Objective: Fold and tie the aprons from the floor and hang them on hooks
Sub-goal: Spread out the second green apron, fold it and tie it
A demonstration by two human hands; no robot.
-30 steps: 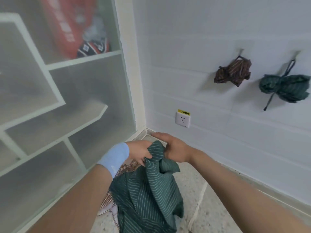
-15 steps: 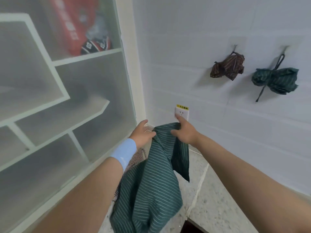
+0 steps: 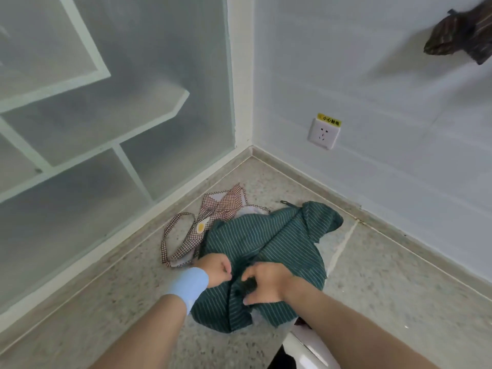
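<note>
My left fingers (image 3: pixel 224 269) curl tight on the green striped apron (image 3: pixel 266 235), which lies on the floor (image 3: pixel 386 275). My right fingers (image 3: pixel 251 275), just beside them, bunch its cloth. Beyond my left fingers a checked apron (image 3: pixel 221 209) lies partly under it.

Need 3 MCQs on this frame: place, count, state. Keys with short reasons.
1. The checked apron is: A) on the wall B) on the floor, partly under the green striped apron C) on a shelf
2. Aprons on the floor: A) one B) two C) four
3. The left hand and right hand are: A) gripping the green striped apron B) idle C) flat on the floor
1 B: it pokes out from beneath the green one. 2 B: checked and green only. 3 A: fingers of both curl into its fabric.
</note>
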